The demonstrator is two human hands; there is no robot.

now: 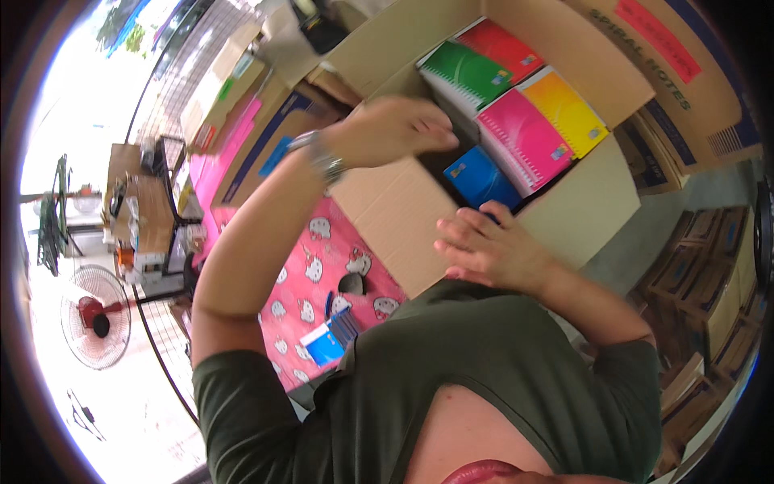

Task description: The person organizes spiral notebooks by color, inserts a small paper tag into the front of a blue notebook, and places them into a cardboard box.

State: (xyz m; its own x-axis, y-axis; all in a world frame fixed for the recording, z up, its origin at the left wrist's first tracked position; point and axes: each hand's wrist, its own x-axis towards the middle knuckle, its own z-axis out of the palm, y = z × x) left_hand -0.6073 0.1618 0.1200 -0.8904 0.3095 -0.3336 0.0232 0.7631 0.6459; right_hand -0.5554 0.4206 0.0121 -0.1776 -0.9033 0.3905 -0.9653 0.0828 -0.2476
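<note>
In the head view, an open cardboard box (401,230) holds stacks of spiral notebooks. A green notebook (468,73), a red notebook (500,47), a yellow notebook (567,111) and a pink notebook (528,137) top the larger stacks. Lower down at the near left lies a blue notebook (482,177). My left hand (399,129), wearing a wristwatch, hovers over the box's left side, blurred, its fingers stretched out with nothing visible in them. Beside the blue notebook, at the box's near edge, my right hand (496,246) has its fingers apart and holds nothing I can see.
On the left, a pink patterned cloth (310,250) bears a small blue stack (329,343) and a dark round object (352,283). More cartons stand at the upper right (685,73) and lower right (697,266). A fan (95,316) stands at the far left.
</note>
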